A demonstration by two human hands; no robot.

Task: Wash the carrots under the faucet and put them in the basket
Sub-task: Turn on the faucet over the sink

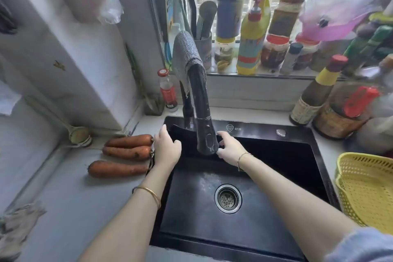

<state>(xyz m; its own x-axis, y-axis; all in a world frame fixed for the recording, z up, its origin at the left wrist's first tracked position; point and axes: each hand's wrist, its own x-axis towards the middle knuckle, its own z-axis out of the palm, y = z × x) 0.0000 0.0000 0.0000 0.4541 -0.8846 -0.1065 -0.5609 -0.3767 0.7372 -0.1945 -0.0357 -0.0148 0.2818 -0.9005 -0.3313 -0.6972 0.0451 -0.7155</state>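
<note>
The sink point(191, 208) is matt black with a faint sheen, and its drain strainer point(228, 198) is shiny metal. Above the sink, the black faucet point(200, 95) looks matt and scuffed, draped with grey mesh cloth point(185, 53). Left of the sink, rough, dirt-smeared carrots point(127, 150) lie on the smooth pale desk point(74, 198). To the right of the sink is a yellow perforated plastic basket point(365, 187).

My right hand point(230, 148) reaches behind the faucet head point(207, 140), which covers my fingertips, so I cannot tell whether I grip it. My left hand point(167, 149) has its fingers turned down out of my sight. The yellow basket point(365, 189) runs off the right edge. The bottles point(331, 100) on the right are blurred, their labels unreadable. A grey cloth point(185, 53) hides the faucet's arch. The print point(232, 128) on the sink's back rim is too small to read.
</note>
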